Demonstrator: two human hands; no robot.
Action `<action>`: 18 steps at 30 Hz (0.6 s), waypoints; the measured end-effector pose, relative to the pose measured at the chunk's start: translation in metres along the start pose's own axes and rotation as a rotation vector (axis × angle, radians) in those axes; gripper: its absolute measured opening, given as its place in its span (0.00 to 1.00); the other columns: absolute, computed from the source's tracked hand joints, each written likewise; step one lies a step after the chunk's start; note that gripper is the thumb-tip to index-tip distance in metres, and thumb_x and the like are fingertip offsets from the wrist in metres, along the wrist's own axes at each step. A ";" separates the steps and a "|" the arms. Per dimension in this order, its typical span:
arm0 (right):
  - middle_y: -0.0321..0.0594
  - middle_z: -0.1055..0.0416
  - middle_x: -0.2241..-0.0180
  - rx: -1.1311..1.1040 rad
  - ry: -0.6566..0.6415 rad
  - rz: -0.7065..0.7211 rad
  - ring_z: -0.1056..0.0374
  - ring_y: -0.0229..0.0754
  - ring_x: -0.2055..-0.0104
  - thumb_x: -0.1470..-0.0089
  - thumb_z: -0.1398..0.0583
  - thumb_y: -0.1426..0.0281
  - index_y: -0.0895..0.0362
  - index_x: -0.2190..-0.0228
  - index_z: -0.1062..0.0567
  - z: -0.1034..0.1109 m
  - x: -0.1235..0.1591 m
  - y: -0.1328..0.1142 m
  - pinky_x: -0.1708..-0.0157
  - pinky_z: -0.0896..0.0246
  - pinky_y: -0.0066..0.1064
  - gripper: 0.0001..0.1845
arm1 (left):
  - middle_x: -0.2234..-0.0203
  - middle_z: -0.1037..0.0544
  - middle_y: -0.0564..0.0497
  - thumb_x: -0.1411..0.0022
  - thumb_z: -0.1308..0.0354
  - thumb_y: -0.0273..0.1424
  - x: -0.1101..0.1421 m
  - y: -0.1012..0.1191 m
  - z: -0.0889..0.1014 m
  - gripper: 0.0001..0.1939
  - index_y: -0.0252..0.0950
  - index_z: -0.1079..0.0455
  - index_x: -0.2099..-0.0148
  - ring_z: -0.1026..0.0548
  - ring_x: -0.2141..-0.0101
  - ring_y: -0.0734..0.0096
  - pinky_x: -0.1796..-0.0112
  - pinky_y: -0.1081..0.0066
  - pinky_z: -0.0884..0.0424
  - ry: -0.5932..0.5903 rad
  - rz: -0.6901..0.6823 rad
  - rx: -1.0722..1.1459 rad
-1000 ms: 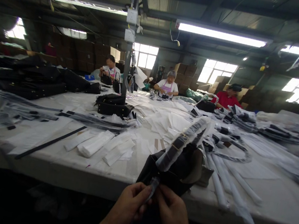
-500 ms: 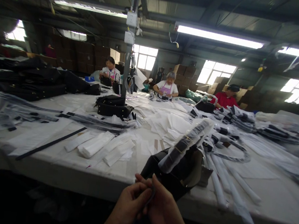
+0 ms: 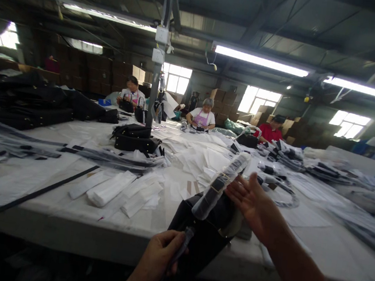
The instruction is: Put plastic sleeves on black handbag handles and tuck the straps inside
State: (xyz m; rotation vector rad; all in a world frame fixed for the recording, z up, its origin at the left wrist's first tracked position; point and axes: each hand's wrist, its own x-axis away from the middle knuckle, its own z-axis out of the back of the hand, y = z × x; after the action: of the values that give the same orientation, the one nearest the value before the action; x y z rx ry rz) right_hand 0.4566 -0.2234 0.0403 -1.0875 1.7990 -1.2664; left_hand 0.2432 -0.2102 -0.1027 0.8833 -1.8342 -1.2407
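A black handbag (image 3: 203, 241) leans at the table's near edge, its handle (image 3: 220, 188) wrapped in clear plastic and standing up. My left hand (image 3: 163, 251) is closed round a narrow strap (image 3: 187, 239) in clear film at the bag's near side. Stretched out flat, my right hand (image 3: 250, 203) has its fingers at the far side of the bag, just behind the handle. Whether its fingertips press on the bag, I cannot tell.
Folded white paper packs (image 3: 111, 189) and a long black strip (image 3: 48, 189) lie on the left. Wrapped straps (image 3: 102, 156), a pile of black bags (image 3: 30, 101) and a post (image 3: 155, 81) stand farther back. Several people work across the white table (image 3: 149, 220).
My right hand has left my left hand and reached forward and right to the bag, its fingers now extended. The left hand keeps the strap, moving slightly left. The view has shifted right.
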 end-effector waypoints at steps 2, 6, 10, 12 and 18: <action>0.52 0.23 0.57 -0.070 -0.018 -0.017 0.26 0.49 0.53 0.40 0.43 0.53 0.59 0.59 0.26 -0.017 -0.023 -0.024 0.57 0.26 0.38 0.22 | 0.77 0.23 0.50 0.47 0.39 0.55 -0.002 -0.004 -0.001 0.28 0.31 0.25 0.68 0.37 0.87 0.83 0.83 0.78 0.49 0.005 -0.043 -0.029; 0.44 0.25 0.73 -0.106 -0.029 -0.101 0.26 0.42 0.71 0.39 0.42 0.57 0.60 0.68 0.27 -0.047 -0.051 -0.066 0.71 0.26 0.31 0.17 | 0.78 0.23 0.48 0.46 0.41 0.56 -0.001 -0.006 -0.003 0.29 0.31 0.24 0.67 0.29 0.80 0.73 0.79 0.76 0.39 -0.023 -0.106 -0.045; 0.27 0.41 0.87 -0.031 -0.182 -0.155 0.44 0.27 0.88 0.39 0.40 0.60 0.61 0.77 0.30 -0.076 -0.059 -0.102 0.86 0.41 0.19 0.20 | 0.75 0.21 0.44 0.42 0.45 0.55 0.000 0.007 0.009 0.29 0.31 0.22 0.64 0.24 0.75 0.66 0.74 0.72 0.32 0.080 -0.281 -0.011; 0.21 0.49 0.91 0.119 -0.249 -0.059 0.52 0.23 0.91 0.40 0.40 0.59 0.62 0.81 0.31 -0.090 -0.060 -0.123 0.89 0.54 0.15 0.23 | 0.69 0.19 0.43 0.40 0.44 0.52 -0.002 0.019 0.020 0.25 0.34 0.22 0.60 0.23 0.71 0.63 0.72 0.70 0.29 0.250 -0.404 -0.046; 0.31 0.32 0.82 0.429 -0.238 0.123 0.48 0.13 0.90 0.42 0.54 0.63 0.79 0.81 0.30 -0.105 -0.078 -0.172 0.85 0.68 0.15 0.31 | 0.39 0.33 0.46 0.37 0.43 0.42 -0.018 0.053 0.056 0.26 0.44 0.35 0.38 0.36 0.40 0.51 0.41 0.56 0.40 0.627 -0.746 -0.416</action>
State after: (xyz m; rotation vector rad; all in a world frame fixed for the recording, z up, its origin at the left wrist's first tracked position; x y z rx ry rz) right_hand 0.4415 -0.1429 0.2407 -0.8311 1.3177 -1.3088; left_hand 0.1962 -0.1550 -0.0705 1.5542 -0.7185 -1.4663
